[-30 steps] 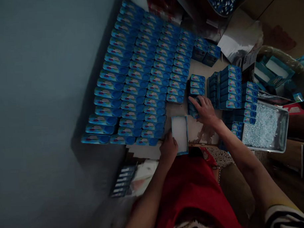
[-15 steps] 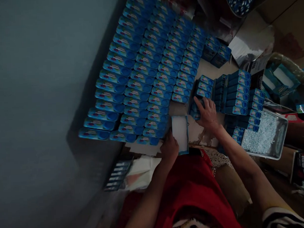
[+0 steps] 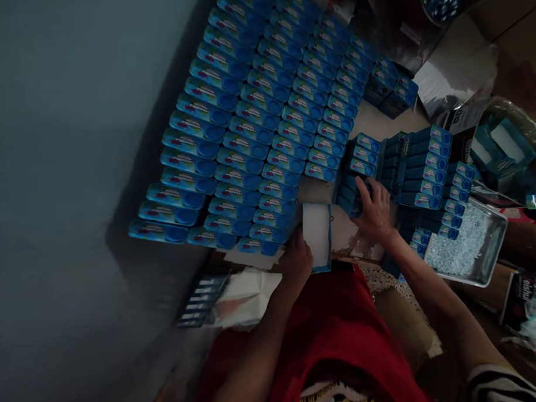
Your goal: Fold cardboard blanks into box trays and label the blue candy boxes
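The left hand (image 3: 299, 258) held the open box (image 3: 317, 237) at the table's (image 3: 345, 224) near edge; the right hand (image 3: 374, 209) clasped blue packs (image 3: 347, 195) near its far right corner. Ordered rows (image 3: 250, 129) leftward appeared finished; the box, white inside, appeared unfilled.

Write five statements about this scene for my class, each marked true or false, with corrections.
1. A tray of pale granules lies at the picture's right. True.
2. The left hand is at the open box. True.
3. The right hand is in the tray. False: it is on small blue boxes.
4. The garment below the hands is green. False: it is red.
5. A striped sleeve covers part of the right arm. True.
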A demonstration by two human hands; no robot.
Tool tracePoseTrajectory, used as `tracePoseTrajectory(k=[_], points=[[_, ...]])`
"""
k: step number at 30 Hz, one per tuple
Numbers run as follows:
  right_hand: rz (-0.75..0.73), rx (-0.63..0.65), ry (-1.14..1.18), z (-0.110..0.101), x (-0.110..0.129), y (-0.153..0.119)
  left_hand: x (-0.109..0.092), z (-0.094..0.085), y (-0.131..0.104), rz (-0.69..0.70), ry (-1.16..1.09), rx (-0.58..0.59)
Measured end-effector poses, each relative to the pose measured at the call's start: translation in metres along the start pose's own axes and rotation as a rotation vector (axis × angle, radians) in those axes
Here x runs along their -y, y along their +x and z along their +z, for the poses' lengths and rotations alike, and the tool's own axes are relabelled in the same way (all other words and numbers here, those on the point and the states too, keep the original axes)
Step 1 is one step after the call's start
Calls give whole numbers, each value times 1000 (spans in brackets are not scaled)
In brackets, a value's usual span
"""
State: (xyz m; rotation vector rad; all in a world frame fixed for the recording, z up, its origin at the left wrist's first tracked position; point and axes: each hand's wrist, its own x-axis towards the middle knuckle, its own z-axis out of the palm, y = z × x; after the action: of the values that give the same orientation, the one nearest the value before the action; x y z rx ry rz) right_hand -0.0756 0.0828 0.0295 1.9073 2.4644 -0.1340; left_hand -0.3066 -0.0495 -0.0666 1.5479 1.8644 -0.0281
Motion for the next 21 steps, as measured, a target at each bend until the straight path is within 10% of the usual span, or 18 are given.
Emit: tracePoseTrajectory(k=[21], points=[[-4,322,-158,-22,18,47,1,-1,0,38,-18,-33]])
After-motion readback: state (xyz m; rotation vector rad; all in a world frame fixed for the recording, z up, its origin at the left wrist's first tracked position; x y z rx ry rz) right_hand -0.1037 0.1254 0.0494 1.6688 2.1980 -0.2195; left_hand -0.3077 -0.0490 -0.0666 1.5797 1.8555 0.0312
